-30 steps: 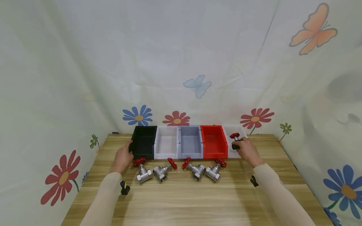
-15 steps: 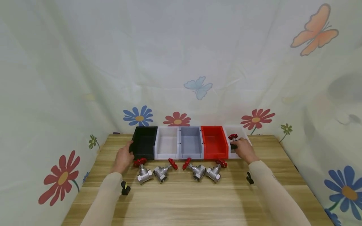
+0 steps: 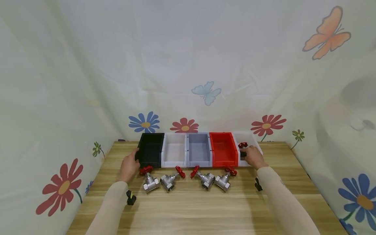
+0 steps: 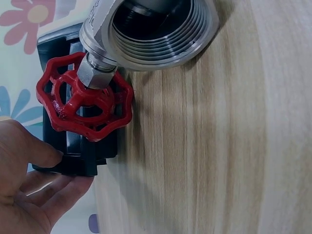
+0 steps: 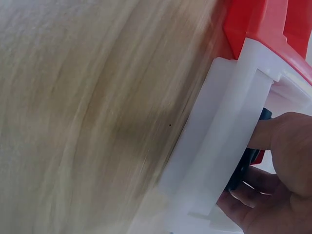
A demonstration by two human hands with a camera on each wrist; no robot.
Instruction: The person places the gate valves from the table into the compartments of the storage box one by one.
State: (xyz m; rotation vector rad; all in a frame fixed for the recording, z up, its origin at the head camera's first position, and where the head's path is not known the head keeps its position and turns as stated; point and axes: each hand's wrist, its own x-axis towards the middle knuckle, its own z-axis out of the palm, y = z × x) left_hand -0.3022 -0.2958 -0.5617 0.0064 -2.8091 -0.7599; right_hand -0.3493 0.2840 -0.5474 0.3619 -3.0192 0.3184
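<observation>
At the left end of a row of bins, my left hand (image 3: 129,164) pinches the side wall of the black bin (image 3: 150,163). In the left wrist view the thumb lies over the bin's rim and the fingers lie outside. My right hand (image 3: 254,157) reaches into the white bin (image 5: 209,141) at the right end. It holds a valve by its black part (image 5: 239,170); the valve's red handwheel (image 3: 242,145) points toward the back. The fingers hide much of this valve. A steel valve with a red handwheel (image 4: 87,97) lies just before the black bin.
Between the end bins stand another white bin (image 3: 174,162), a grey bin (image 3: 199,162) and a red bin (image 3: 224,162). Several steel valves, such as one steel valve (image 3: 206,180), lie in front on the wooden table (image 3: 188,209). A flower-patterned curtain (image 3: 164,65) hangs close behind.
My right hand has moved slightly left and lower into the right white bin with the valve. The left hand stays at the black bin, and the valves on the table have not moved.
</observation>
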